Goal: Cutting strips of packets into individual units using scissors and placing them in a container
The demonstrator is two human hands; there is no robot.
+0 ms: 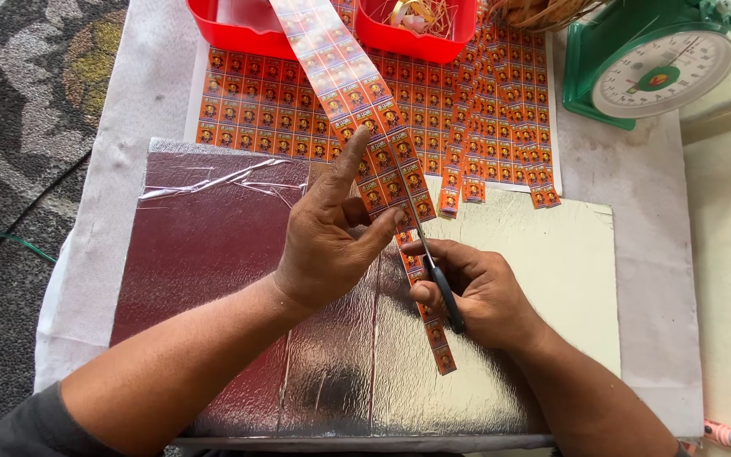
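Scissors with dark handles (pixel 443 292) sit clamped in my right hand (pixel 480 296), blades slicing along a long orange printed label strip (pixel 357 93). My left hand (pixel 327 237) pinches that strip, forefinger raised, above the silver foil-covered board (pixel 239 254) on the bench (pixel 636 186).

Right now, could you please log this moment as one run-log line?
left hand: holds label strip | right hand: scissors cutting strip | surface: foil board | nearby: green scale

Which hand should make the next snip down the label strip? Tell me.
Right, probably. The right hand already grips the scissors, blades at the label strip. The left hand only pinches the strip taut.
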